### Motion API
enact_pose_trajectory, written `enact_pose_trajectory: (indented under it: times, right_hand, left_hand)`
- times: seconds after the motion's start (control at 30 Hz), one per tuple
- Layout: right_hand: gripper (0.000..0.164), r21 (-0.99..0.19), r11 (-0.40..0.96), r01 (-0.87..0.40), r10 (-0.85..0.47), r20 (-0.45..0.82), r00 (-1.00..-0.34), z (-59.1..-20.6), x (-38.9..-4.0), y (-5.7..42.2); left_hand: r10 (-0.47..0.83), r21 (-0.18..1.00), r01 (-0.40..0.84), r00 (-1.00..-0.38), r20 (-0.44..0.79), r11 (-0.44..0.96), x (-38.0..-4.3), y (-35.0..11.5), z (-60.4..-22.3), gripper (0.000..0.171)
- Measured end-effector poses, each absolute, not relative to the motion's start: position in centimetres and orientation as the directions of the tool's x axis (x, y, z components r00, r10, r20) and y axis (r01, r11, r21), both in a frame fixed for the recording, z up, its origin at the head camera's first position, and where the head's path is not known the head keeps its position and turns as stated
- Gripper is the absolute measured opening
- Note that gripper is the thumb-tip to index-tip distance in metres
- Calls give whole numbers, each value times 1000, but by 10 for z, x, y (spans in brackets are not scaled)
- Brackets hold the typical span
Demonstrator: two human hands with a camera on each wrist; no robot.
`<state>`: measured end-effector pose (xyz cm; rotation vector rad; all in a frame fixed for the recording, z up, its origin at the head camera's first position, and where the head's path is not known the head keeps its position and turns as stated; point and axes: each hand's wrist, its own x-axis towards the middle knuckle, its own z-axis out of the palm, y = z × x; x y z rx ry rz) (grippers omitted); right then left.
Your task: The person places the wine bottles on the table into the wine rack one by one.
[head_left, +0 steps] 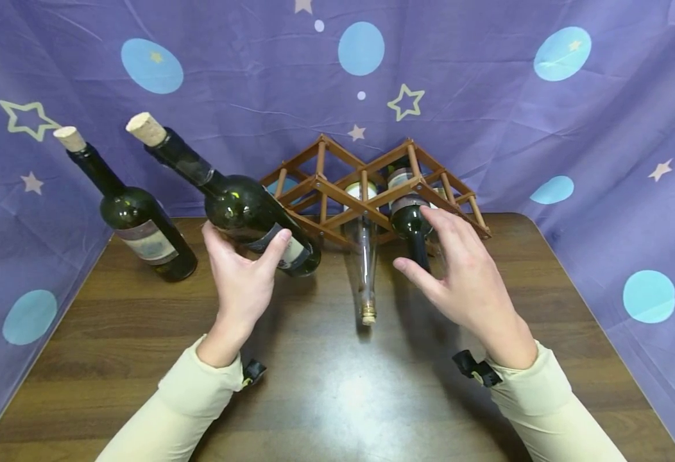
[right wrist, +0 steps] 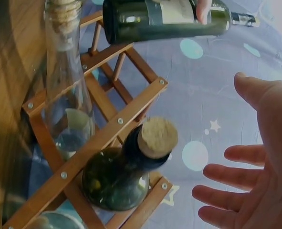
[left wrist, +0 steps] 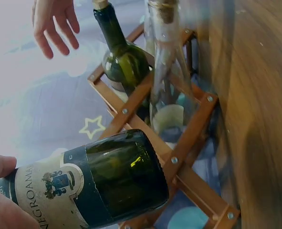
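My left hand (head_left: 239, 282) grips a corked dark green wine bottle (head_left: 245, 204) round its body. This bottle tilts with its neck up to the left and its base near the rack's left side; its pale label (left wrist: 52, 186) shows in the left wrist view. My right hand (head_left: 470, 276) has its fingers spread beside a second dark green bottle (head_left: 411, 223), which lies in the wooden lattice rack (head_left: 337, 192), neck toward me. A gap shows between that hand (right wrist: 274, 167) and the bottle's cork (right wrist: 158, 137) in the right wrist view. A clear corked bottle (head_left: 367, 263) lies in the rack's middle.
Another corked dark green bottle (head_left: 147, 231) stands at the left of the wooden table (head_left: 314, 385). The rack sits at the table's back edge, against a purple cloth (head_left: 256, 51) with stars and blue spots. Cloth also hangs along both sides.
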<state>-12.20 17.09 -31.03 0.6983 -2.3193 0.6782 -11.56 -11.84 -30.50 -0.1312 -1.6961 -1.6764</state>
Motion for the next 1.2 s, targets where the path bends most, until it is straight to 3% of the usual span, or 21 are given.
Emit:
enact_pose_trajectory:
  times: [0.37,1.03,1.2]
  right_hand:
    - [84,-254,678,-690,-370,693,-619,-313,-125,148]
    - [91,-239,668,-704,-441,635,-634,-329,-132,112]
    - [92,-245,682,-690,-437,620,-652,-333,-131,109]
  left_hand:
    - [-363,779,625,-737,571,-44,-124,-94,-304,70]
    - [-264,679,698,-715,647,-225,-133,-69,-323,74]
    - [-249,690,678,-735,631,-252,-129,-66,-324,76]
